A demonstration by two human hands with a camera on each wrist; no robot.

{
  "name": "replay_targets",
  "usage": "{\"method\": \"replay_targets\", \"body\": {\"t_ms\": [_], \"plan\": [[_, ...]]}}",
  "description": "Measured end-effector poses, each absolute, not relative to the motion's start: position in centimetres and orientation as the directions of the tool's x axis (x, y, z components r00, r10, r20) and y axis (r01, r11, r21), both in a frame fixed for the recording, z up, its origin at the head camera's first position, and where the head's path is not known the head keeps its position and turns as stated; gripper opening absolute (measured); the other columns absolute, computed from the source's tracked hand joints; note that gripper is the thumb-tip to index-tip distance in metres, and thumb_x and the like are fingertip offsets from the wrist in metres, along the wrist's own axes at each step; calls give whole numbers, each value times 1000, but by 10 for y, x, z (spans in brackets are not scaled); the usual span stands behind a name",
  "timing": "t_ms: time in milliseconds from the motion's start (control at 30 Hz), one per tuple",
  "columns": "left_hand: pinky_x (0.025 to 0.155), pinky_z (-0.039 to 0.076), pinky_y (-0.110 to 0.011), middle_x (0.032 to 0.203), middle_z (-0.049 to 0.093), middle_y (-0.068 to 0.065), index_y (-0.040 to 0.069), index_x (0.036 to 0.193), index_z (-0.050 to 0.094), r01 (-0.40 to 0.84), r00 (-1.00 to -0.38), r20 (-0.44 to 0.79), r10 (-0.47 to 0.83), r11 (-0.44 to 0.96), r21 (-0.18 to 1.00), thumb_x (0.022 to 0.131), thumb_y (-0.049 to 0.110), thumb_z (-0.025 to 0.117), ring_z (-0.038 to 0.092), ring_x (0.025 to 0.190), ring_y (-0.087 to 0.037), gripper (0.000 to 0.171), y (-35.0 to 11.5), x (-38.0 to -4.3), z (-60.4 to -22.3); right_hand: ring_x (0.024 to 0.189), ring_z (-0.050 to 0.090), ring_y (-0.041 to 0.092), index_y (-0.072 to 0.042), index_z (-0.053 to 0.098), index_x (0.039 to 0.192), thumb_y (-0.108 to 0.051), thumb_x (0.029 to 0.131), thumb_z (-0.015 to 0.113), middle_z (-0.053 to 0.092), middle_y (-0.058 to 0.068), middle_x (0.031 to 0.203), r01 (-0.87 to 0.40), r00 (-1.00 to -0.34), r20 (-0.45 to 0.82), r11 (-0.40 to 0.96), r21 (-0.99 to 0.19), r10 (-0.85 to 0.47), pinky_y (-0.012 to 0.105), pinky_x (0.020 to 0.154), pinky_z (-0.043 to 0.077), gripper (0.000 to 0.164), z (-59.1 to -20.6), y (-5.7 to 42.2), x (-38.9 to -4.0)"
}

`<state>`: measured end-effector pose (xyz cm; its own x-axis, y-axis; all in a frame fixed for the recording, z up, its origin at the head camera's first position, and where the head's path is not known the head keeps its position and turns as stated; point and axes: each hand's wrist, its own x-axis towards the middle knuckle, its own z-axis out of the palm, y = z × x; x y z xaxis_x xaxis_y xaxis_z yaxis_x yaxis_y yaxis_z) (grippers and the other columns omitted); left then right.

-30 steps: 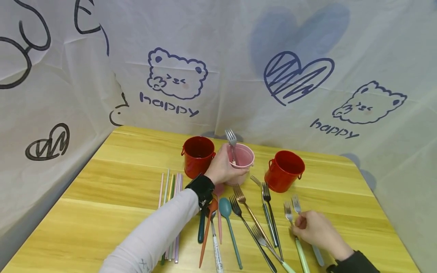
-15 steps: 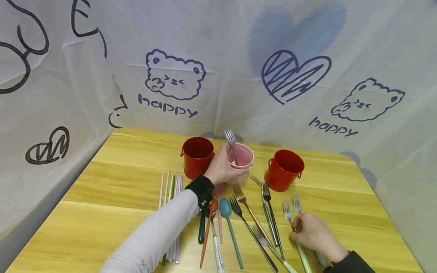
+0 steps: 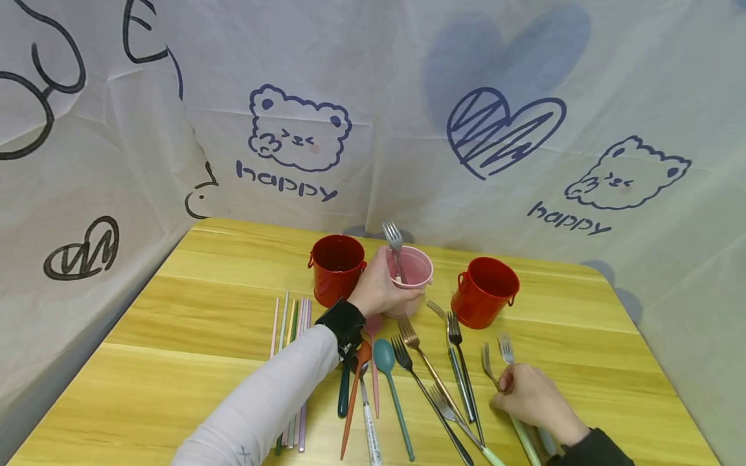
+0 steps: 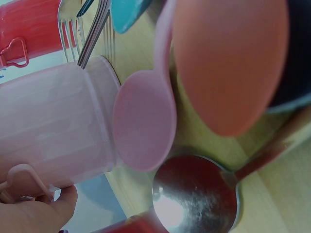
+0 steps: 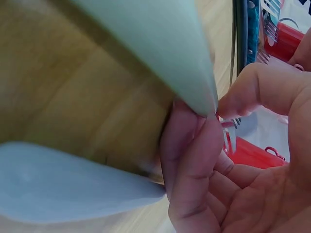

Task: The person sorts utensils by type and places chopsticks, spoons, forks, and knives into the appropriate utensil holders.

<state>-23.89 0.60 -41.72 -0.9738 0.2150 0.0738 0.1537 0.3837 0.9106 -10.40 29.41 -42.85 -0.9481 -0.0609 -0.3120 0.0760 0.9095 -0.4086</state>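
Observation:
My left hand (image 3: pixel 377 285) holds the side of a small pink bucket (image 3: pixel 404 307); in the left wrist view its fingers are beside the bucket's handle loop (image 4: pixel 26 177). A silver fork (image 3: pixel 394 237) stands in the bucket, tines up. On the right, my right hand (image 3: pixel 531 395) pinches a fork with a pale green handle (image 3: pixel 526 443) at its neck. That fork's tines (image 3: pixel 486 355) are turned edgewise. Right beside it lies a fork with a pale blue handle (image 5: pixel 73 187), partly hidden by the hand in the head view.
Red buckets stand left (image 3: pixel 338 272) and right (image 3: pixel 485 294) of the pink one. Several forks (image 3: pixel 428 362) lie between the hands. Spoons, including a teal spoon (image 3: pixel 384 356) and an orange spoon (image 3: pixel 362 353), lie near my left forearm. Chopsticks (image 3: pixel 300 323) lie farther left.
The green-handled fork has turned onto its edge in my right hand, its tines shifting slightly left. The left hand and the pink bucket have stayed put.

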Motion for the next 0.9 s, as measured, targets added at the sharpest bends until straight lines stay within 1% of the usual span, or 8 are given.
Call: {"method": "replay_targets", "body": {"t_ms": [233, 333, 567, 900], "plan": [[108, 51, -43, 136, 55, -9, 13, 143, 36, 172, -971, 90, 220, 392, 904, 74, 28, 90, 60, 123, -25, 89, 6, -240, -419, 67, 49, 16, -9, 58, 82, -8, 78, 77, 57, 3, 75, 84, -943, -327, 899, -429, -68, 27, 60, 38, 20, -428, 294, -105], [108, 51, -43, 137, 54, -9, 14, 143, 35, 170, -971, 88, 221, 389, 905, 74, 28, 90, 59, 124, -25, 89, 6, -240, -419, 69, 49, 16, -8, 58, 85, -5, 80, 75, 57, 3, 76, 60, -941, -324, 893, -445, -98, 26, 60, 38, 18, -428, 295, -105], [108, 51, -43, 137, 54, -9, 14, 143, 35, 173, -971, 90, 221, 389, 905, 75, 28, 90, 59, 125, -25, 88, 5, -239, -418, 68, 47, 16, -7, 58, 89, 0, 82, 69, 54, 2, 74, -9, -937, -301, 874, -486, -176, 24, 60, 36, 15, -429, 298, -105], [108, 51, -44, 138, 54, -8, 14, 144, 34, 167, -973, 85, 216, 397, 902, 75, 28, 90, 59, 125, -25, 89, 6, -240, -420, 68, 50, 14, -7, 62, 96, 0, 86, 68, 59, 1, 77, -61, -935, -271, 855, -515, -230, 23, 59, 40, 13, -426, 296, -105]]}}
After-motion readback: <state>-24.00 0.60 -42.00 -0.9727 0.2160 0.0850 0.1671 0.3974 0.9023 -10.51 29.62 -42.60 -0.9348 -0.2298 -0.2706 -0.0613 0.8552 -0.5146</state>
